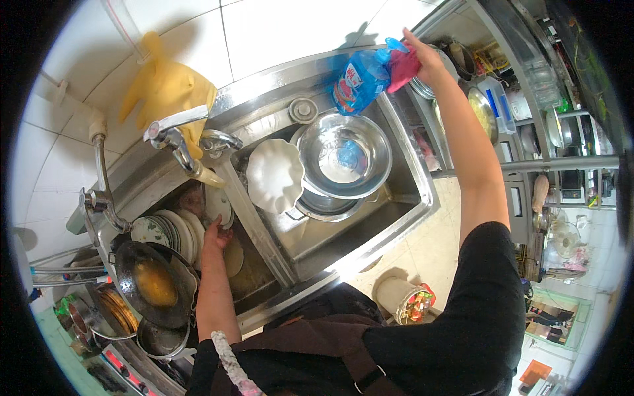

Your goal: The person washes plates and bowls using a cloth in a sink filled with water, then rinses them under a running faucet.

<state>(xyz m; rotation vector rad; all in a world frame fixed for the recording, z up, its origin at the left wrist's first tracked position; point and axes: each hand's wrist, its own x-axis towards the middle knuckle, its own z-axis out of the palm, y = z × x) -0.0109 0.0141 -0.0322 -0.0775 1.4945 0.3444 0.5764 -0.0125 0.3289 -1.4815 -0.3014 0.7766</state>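
My left hand [217, 234] is down in the left sink basin, gripping the lower edge of a white plate [218, 205]. Beside it, several stacked plates [171, 230] lean on edge. My right hand [425, 58] is stretched to the far right corner of the sink with a pinkish-red cloth [403, 68] against its palm. The cloth is right by the pump head [396, 45] of a blue dish soap bottle [357, 84], which stands on the sink's back ledge. Some of the right fingers are hidden or blurred.
In the right basin [327, 247] are a steel bowl [344, 156] and a white scalloped bowl [275, 175]. A faucet [181, 148] and yellow rubber gloves [171, 89] hang over the sink's back. Left is a wok [153, 282]; a waste bucket [396, 297] is on the floor.
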